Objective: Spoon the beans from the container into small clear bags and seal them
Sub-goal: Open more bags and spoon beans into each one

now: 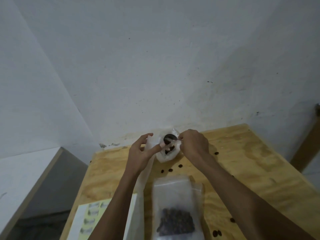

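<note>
Here, at the wooden table's (242, 153) far edge, the right hand (194, 144) pinches a small metal spoon (170, 138) over a limp, slippery clear plastic bag (167, 155); the left hand (142, 151) pinches its rim, probably the best hold.

Pale wood, white wall, dark beans

The table (259, 170) in the lower right of the frame was light yellow plywood with wavy brown grain. The wall (155, 58) above it was white with small dark specks. The beans (175, 222) in the clear bag (173, 187) at the lower middle were dark brown, nearly black. The sheet (83, 219) at the lower left was white with rows of pale yellow labels (91, 213) bearing grey marks.
</note>
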Demonstrator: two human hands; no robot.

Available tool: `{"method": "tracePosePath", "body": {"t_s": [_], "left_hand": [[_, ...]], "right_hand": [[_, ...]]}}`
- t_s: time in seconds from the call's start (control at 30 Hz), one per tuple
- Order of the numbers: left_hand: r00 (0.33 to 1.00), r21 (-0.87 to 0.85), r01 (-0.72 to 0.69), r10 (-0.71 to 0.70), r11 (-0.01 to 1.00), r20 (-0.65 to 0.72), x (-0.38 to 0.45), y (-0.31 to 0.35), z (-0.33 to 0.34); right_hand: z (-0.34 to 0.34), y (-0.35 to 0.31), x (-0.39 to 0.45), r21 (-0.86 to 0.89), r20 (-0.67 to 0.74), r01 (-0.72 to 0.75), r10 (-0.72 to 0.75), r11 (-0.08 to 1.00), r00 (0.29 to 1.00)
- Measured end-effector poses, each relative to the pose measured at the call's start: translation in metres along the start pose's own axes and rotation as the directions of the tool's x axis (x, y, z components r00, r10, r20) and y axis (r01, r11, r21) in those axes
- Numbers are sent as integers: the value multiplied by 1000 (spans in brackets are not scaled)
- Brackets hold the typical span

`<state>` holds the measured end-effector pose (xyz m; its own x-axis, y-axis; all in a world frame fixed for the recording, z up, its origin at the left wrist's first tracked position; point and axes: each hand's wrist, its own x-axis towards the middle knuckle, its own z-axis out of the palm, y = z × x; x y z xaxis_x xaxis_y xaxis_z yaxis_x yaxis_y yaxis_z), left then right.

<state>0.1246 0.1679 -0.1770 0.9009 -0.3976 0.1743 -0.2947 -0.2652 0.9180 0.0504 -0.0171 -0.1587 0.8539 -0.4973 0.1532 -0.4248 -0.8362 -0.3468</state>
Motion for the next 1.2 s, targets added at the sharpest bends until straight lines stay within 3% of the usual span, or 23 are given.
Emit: {"method": "tracePosePath", "body": {"t_s": [0.2,0.37,0.6,0.73,0.83,0.93,1.07,1.13,1.2], "left_hand": [[999,-64,43,-43,997,5,10,2,6],[987,-218,141,-119,966,109,19,15,8],[982,-199,170,-149,965,115,26,23,17],[983,-220,160,-135,962,125,31,23,24],[979,-235,170,-136,957,153,36,25,31],[977,-253,174,-133,952,169,36,25,36],[983,-381,143,-87,914,161,36,21,36],[986,-401,127,-70,907,154,36,19,32],[983,-339,113,-56,934,174,36,17,29]], "right_hand": [[11,0,0,-40,-31,44,-45,998,998],[11,1,1,-32,-24,16,-16,999,1000],[11,1,0,-29,-57,-50,48,998,997],[16,-5,6,-27,-7,-84,84,996,996],[19,-10,11,64,16,-130,129,989,992],[18,-7,21,200,145,-265,239,943,960],[17,11,32,519,341,-431,283,738,896],[15,19,32,595,410,-489,283,637,867],[12,23,32,575,393,-468,275,671,877]]}}
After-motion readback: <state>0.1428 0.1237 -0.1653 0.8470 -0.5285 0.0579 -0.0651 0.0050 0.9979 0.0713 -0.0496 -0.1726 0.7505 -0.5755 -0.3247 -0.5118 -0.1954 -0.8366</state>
